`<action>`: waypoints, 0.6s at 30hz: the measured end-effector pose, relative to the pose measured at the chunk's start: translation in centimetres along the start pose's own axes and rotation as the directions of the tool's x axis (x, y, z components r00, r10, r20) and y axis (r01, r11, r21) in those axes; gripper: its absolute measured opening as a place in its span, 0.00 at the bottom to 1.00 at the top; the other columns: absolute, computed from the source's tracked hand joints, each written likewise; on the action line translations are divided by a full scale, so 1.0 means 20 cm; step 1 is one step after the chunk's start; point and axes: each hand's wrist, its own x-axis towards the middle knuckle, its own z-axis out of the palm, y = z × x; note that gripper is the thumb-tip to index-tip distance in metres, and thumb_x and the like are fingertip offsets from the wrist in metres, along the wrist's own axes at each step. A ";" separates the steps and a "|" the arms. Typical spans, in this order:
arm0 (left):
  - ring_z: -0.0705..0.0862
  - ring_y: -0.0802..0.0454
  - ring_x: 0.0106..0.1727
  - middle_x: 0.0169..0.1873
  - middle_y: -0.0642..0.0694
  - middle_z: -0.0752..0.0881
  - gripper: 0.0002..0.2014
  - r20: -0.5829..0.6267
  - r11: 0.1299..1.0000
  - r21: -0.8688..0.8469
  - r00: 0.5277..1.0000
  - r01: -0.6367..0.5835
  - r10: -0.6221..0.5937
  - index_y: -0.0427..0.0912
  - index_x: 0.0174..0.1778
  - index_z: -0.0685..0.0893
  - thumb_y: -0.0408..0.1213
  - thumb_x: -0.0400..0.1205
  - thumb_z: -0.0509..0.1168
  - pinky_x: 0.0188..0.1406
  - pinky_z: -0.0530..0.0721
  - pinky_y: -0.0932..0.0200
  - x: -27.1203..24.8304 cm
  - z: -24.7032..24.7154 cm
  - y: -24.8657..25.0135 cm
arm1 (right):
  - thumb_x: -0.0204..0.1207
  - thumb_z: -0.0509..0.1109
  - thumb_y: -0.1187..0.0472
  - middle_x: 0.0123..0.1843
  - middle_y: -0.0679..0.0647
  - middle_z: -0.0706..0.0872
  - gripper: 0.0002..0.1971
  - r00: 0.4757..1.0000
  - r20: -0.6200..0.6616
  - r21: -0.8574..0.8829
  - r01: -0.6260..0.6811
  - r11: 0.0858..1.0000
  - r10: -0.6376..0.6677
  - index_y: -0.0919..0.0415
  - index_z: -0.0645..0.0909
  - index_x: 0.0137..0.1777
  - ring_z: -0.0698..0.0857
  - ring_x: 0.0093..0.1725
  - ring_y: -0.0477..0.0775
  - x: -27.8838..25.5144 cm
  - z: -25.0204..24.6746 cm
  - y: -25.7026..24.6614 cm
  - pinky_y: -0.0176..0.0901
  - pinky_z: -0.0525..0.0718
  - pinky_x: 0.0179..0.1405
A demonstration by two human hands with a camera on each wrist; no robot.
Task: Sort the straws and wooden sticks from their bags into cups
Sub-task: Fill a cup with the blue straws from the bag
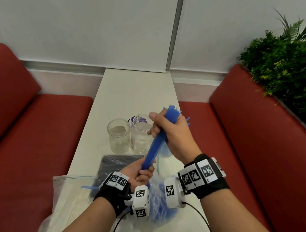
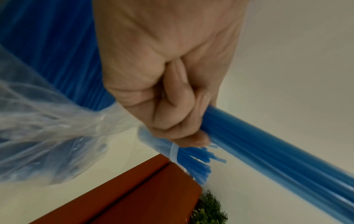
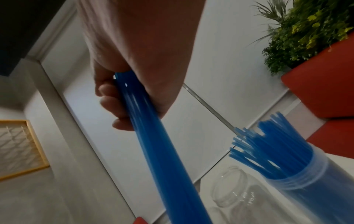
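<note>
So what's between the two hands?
In the head view, only the bundle of blue straws spans the gap: the left hand grips its lower end, the right hand grips it higher up, with bare straw between them.

No text reads clearly (the cup label [image 1: 138, 120] is blurred).

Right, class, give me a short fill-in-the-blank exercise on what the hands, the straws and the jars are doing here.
1. Both hands grip one bundle of straws whose colour is ____.
2. The right hand holds the bundle's upper end; its lower end is held by the ____ hand.
3. The number of clear jars standing on the white table is ____.
4. The jars hold ____ straws so far.

Missing words: blue; left; two; no
</note>
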 end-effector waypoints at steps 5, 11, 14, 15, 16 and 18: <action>0.71 0.58 0.15 0.25 0.43 0.80 0.14 -0.080 0.962 0.041 0.959 -0.271 0.273 0.35 0.40 0.80 0.42 0.86 0.60 0.07 0.62 0.70 0.04 0.09 0.13 | 0.79 0.78 0.53 0.24 0.51 0.75 0.18 0.993 -0.029 -0.132 0.114 0.985 -0.119 0.49 0.77 0.30 0.78 0.27 0.53 0.22 -0.09 -0.21 0.52 0.85 0.45; 0.77 0.52 0.24 0.26 0.45 0.85 0.14 -0.345 0.765 0.603 0.790 -0.228 0.507 0.37 0.38 0.86 0.40 0.86 0.63 0.23 0.72 0.63 0.02 -0.10 0.25 | 0.81 0.79 0.53 0.23 0.48 0.78 0.18 0.858 -0.263 -0.265 0.376 0.888 -0.442 0.47 0.78 0.31 0.78 0.25 0.50 0.52 -0.39 -0.54 0.53 0.85 0.41; 0.79 0.49 0.29 0.31 0.42 0.84 0.09 -0.336 0.489 0.872 0.719 -0.006 0.608 0.37 0.37 0.86 0.33 0.82 0.66 0.28 0.76 0.60 0.01 -0.18 0.26 | 0.80 0.79 0.52 0.24 0.46 0.79 0.16 0.853 -0.317 -0.356 0.297 0.886 -0.414 0.47 0.79 0.32 0.79 0.27 0.49 0.61 -0.47 -0.43 0.53 0.85 0.41; 0.82 0.48 0.35 0.34 0.42 0.85 0.08 -0.299 0.333 0.937 0.730 0.103 0.614 0.37 0.37 0.86 0.33 0.81 0.67 0.35 0.80 0.58 0.00 -0.20 0.26 | 0.80 0.78 0.52 0.24 0.46 0.80 0.16 0.864 -0.333 -0.379 0.244 0.893 -0.378 0.49 0.79 0.33 0.80 0.28 0.50 0.63 -0.49 -0.36 0.51 0.85 0.40; 0.86 0.47 0.42 0.38 0.42 0.87 0.07 -0.267 0.179 0.964 0.751 0.198 0.604 0.37 0.38 0.87 0.34 0.81 0.68 0.45 0.82 0.57 0.00 -0.20 0.25 | 0.80 0.78 0.52 0.25 0.46 0.80 0.16 0.876 -0.345 -0.389 0.195 0.901 -0.338 0.49 0.78 0.33 0.80 0.28 0.50 0.65 -0.50 -0.28 0.49 0.85 0.39; 0.87 0.47 0.56 0.49 0.44 0.90 0.09 -0.230 -0.047 0.951 0.804 0.305 0.549 0.37 0.48 0.90 0.39 0.80 0.70 0.57 0.82 0.57 0.00 -0.20 0.23 | 0.80 0.77 0.52 0.25 0.46 0.80 0.17 0.893 -0.365 -0.398 0.107 0.911 -0.264 0.46 0.79 0.30 0.81 0.29 0.50 0.67 -0.52 -0.10 0.47 0.84 0.39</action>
